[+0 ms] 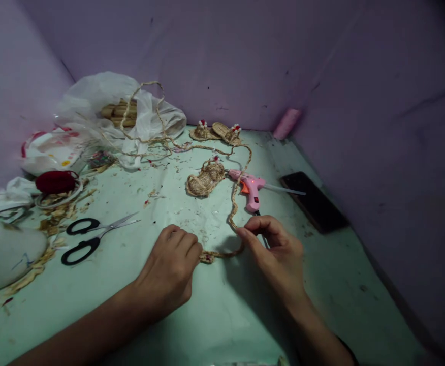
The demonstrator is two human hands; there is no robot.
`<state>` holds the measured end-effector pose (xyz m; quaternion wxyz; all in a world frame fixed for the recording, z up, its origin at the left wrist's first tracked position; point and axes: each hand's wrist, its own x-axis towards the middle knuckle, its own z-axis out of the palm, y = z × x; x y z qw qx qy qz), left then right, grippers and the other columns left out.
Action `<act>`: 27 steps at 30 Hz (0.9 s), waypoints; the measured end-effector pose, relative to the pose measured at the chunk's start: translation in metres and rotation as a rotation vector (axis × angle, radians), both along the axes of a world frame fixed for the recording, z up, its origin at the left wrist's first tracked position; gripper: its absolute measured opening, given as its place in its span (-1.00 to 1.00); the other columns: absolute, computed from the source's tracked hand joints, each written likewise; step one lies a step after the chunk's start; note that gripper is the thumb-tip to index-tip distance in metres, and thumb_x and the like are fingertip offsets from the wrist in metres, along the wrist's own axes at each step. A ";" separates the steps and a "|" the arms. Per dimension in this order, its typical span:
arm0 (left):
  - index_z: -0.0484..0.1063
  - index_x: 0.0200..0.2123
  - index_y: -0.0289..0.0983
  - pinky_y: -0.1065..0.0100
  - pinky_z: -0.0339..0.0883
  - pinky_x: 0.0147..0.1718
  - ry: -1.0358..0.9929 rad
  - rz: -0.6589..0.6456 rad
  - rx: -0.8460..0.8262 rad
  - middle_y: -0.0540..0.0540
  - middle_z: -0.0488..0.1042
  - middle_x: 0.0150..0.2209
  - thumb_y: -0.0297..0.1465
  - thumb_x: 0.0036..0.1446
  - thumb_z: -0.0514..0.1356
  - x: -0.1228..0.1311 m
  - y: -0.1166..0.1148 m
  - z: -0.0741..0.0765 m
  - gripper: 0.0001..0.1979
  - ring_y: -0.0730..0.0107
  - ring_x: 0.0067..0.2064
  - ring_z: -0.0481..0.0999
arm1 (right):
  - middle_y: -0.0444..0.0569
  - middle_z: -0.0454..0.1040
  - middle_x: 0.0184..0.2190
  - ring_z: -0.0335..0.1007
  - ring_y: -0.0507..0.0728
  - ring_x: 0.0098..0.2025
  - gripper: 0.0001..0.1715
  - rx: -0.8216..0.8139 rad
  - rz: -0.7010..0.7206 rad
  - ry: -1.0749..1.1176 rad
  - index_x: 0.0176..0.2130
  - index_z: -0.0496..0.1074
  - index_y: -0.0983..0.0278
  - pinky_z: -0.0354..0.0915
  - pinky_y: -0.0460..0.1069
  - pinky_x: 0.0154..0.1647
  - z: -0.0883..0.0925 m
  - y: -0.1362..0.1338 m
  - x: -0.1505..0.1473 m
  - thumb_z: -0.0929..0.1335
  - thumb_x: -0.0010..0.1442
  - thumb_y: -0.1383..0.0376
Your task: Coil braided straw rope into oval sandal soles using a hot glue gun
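Note:
A braided straw cord (233,203) runs from the plastic bag down the pale green table (215,315) and curls between my hands. My left hand (172,264) is closed, pinching the cord's coiled end against the table. My right hand (274,249) is closed too, pinching the cord a little further along, just in front of the pink glue gun (251,189). A small woven straw sandal (206,179) lies just beyond the cord, left of the glue gun.
Black-handled scissors (93,235) lie to the left. A white plastic bag (119,114) with straw rolls sits at the back left, a red spool (56,181) beside it. Two more small sandals (217,132) rest by the purple wall. A dark phone (314,202) lies at right.

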<state>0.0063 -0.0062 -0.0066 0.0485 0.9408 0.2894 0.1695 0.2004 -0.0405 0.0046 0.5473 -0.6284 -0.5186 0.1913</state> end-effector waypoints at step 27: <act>0.45 -0.19 -0.24 0.12 0.22 -0.13 0.130 0.046 -0.338 -0.09 0.45 -0.23 -0.48 0.04 0.20 -0.035 0.020 0.023 -0.78 0.21 -0.15 0.38 | -0.04 0.53 -0.45 0.40 0.13 -0.36 -0.76 -0.092 0.459 -0.257 -0.34 0.57 0.26 0.25 0.03 -0.31 -0.006 -0.003 -0.018 0.50 -0.08 0.21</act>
